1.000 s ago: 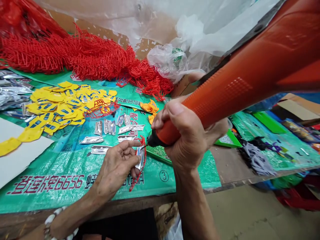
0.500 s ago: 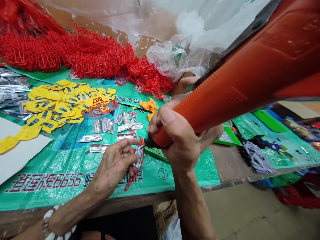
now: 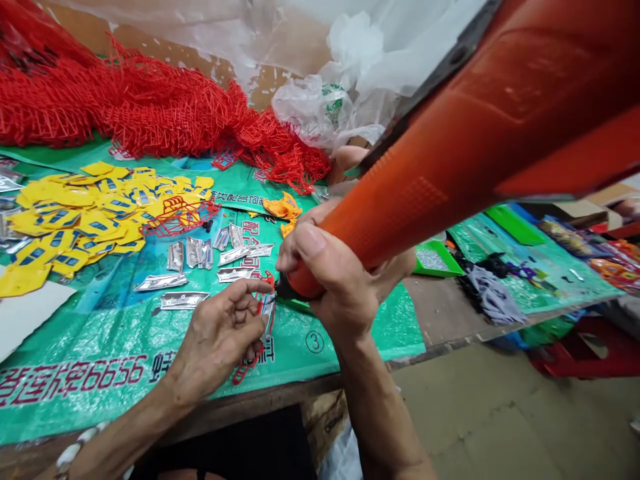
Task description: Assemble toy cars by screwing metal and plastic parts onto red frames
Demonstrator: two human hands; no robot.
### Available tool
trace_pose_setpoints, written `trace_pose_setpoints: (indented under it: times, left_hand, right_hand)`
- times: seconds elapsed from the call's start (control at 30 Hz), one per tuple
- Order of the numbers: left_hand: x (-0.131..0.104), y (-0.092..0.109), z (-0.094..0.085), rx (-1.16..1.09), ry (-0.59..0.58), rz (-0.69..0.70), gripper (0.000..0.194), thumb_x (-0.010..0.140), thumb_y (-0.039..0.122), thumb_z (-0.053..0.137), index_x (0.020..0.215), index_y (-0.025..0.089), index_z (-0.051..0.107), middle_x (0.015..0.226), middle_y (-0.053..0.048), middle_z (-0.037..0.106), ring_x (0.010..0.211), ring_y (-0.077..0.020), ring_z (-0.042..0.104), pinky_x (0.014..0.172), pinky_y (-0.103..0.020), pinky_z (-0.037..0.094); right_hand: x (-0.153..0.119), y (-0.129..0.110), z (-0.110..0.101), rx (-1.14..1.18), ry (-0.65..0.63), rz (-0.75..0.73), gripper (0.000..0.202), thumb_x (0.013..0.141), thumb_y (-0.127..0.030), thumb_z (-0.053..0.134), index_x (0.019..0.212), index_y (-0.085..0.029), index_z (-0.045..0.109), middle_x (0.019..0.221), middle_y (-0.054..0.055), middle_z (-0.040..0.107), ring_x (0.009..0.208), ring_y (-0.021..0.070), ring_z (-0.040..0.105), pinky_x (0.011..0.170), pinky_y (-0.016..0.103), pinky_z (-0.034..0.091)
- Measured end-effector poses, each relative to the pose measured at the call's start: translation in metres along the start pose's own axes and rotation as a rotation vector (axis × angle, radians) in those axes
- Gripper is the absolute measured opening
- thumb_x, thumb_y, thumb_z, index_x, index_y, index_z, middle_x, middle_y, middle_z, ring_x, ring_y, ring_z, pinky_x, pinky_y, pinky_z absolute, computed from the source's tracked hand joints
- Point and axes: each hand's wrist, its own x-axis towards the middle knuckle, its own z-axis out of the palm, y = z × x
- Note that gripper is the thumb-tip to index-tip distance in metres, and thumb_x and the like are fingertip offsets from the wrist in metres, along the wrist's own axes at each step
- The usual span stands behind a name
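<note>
My right hand (image 3: pixel 345 280) is wrapped around a large orange electric screwdriver (image 3: pixel 425 180), which slants down from the upper right. Its black nose points at a small silver plastic part (image 3: pixel 269 310); whether the bit touches it is hard to see. My left hand (image 3: pixel 215 333) pinches that silver part together with a thin red plastic frame (image 3: pixel 245 368), thumb low and index finger stretched close to the nose. Several loose silver parts (image 3: pixel 185 301) lie just beyond my left hand. Another red frame (image 3: pixel 183 217) rests by a heap of yellow parts (image 3: pixel 97 223).
A long pile of red frames (image 3: pixel 165 107) runs along the back, before crumpled clear plastic (image 3: pixel 320 107). Orange pieces (image 3: pixel 283 208) lie mid-table. Green trays (image 3: pixel 440 260) and grey strips (image 3: pixel 493 297) are to the right. A green printed sheet (image 3: pixel 200 413) covers the table.
The view has turned slightly to the right, so the table contents sit further left. The screwdriver's nose is a little closer to the silver part. Both hands keep their grips.
</note>
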Motion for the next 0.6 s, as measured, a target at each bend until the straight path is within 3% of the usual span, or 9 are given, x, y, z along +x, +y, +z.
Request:
trace_pose_setpoints:
  times: [0.17,0.3,0.47,0.6]
  left_hand:
    - [0.0014,0.0026,-0.0019,-0.057,-0.043,-0.043,0.032,0.081,0.022,0.06,0.112,0.017,0.052,0.058,0.008,0.053,0.044,-0.01,0.054,0.043,-0.021,0.043]
    - [0.0008,0.0023,-0.0029,-0.07,-0.038,-0.048,0.03,0.081,0.02,0.059,0.111,0.018,0.052,0.062,0.008,0.053,0.047,-0.0098,0.056,0.043,-0.021,0.043]
    - [0.0014,0.0035,-0.0031,-0.057,-0.044,-0.047,0.017,0.08,0.018,0.06,0.095,0.02,0.052,0.059,0.008,0.053,0.045,-0.0091,0.054,0.043,-0.021,0.043]
    - [0.0013,0.005,-0.0043,-0.05,-0.046,-0.051,0.016,0.081,0.017,0.059,0.095,0.02,0.052,0.058,0.008,0.054,0.043,-0.0083,0.053,0.045,-0.021,0.042]
  right_hand:
    - [-0.0005,0.0027,-0.0053,0.055,0.115,0.025,0.021,0.074,-0.038,0.073,0.076,-0.024,0.057,0.061,-0.005,0.054,0.05,0.0135,0.053,0.046,0.03,0.049]
    - [0.0027,0.0004,-0.0025,0.045,0.067,-0.015,0.023,0.076,-0.036,0.071,0.067,-0.023,0.054,0.058,-0.003,0.052,0.047,0.014,0.051,0.044,0.033,0.049]
    - [0.0022,-0.0023,0.001,-0.008,0.063,-0.038,0.02,0.075,-0.033,0.071,0.069,-0.023,0.055,0.06,-0.003,0.053,0.049,0.014,0.054,0.044,0.033,0.049]
    - [-0.0012,-0.0009,0.0002,-0.016,0.02,-0.012,0.023,0.077,-0.04,0.067,0.069,-0.023,0.054,0.062,-0.003,0.053,0.05,0.0141,0.054,0.047,0.034,0.05]
